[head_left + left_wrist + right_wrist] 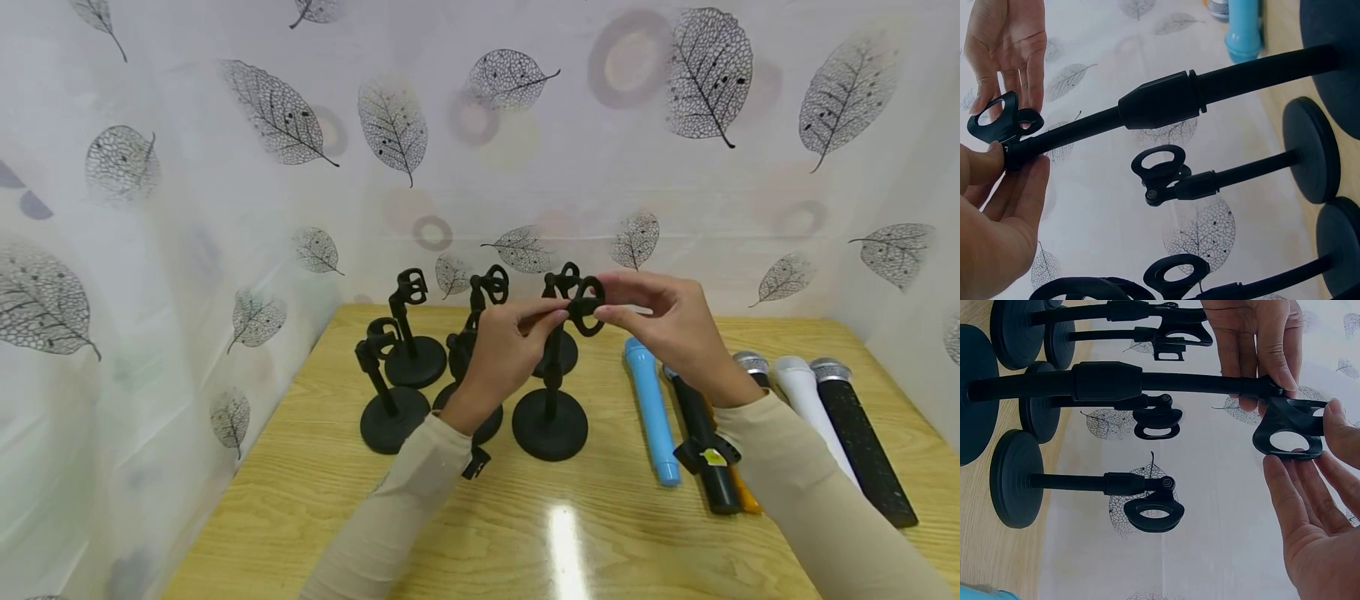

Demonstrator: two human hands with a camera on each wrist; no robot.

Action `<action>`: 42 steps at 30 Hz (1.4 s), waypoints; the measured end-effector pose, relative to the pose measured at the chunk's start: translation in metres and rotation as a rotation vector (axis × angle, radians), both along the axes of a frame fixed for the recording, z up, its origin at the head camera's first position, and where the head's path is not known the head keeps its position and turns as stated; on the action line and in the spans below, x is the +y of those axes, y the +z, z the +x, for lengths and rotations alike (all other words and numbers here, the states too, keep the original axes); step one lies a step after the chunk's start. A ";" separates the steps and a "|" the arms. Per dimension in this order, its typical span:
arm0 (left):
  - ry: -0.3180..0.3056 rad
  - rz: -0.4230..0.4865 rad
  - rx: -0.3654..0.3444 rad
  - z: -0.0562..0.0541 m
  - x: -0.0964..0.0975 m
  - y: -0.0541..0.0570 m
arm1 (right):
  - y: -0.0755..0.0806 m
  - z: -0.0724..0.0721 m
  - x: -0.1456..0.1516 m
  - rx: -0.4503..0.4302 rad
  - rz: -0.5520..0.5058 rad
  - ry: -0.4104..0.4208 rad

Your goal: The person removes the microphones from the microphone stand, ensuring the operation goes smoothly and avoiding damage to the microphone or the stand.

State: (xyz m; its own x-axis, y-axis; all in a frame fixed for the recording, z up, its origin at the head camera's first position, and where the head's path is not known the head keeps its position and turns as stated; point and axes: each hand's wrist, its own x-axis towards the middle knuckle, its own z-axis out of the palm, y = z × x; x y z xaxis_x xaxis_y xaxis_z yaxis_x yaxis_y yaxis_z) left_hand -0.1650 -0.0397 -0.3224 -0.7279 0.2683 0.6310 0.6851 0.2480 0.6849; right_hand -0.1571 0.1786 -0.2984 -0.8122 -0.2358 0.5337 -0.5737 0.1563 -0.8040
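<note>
A black desktop microphone stand [550, 425] stands upright on its round base, nearest the front among several similar stands. My left hand [498, 350] pinches the top of its pole, at the joint under the clip, between thumb and fingers. The open ring-shaped microphone clip [1288, 434] at the pole's end is pinched by my right hand [675, 321], thumb on one side and fingertips on the other. In the left wrist view the adjusting collar [1157, 100] shows halfway along the pole. The clip holds no microphone.
More black stands [416, 362] cluster left of and behind the held one. To the right lie a light blue microphone [652, 412], a black one [705, 454], a white one [810, 408] and a speckled black one [862, 442]. A leaf-patterned curtain [525, 183] hangs behind the wooden table [300, 500].
</note>
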 end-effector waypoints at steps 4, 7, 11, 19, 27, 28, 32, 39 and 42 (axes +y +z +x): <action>-0.003 0.003 0.002 0.001 0.000 0.000 | -0.001 0.000 0.000 0.002 0.002 -0.001; 0.002 -0.001 0.007 0.002 0.000 -0.001 | -0.001 0.001 0.000 0.001 0.008 -0.007; 0.009 -0.008 0.011 0.002 0.000 -0.002 | -0.001 0.002 0.000 0.000 0.013 -0.009; 0.005 0.004 0.018 0.003 0.001 -0.003 | -0.003 0.003 -0.001 0.004 0.022 -0.019; 0.006 0.012 0.016 0.003 0.001 -0.005 | -0.005 0.002 -0.001 -0.002 0.012 -0.024; 0.008 0.012 0.017 0.003 0.001 -0.005 | -0.006 0.002 -0.001 -0.002 0.011 -0.025; 0.011 0.014 0.015 0.003 0.001 -0.006 | -0.007 0.002 -0.001 -0.001 0.014 -0.027; 0.014 0.008 0.005 0.003 0.001 -0.007 | -0.008 0.002 -0.001 -0.002 0.011 -0.020; 0.010 0.009 0.003 0.003 0.001 -0.007 | -0.008 0.003 -0.001 0.000 0.010 -0.022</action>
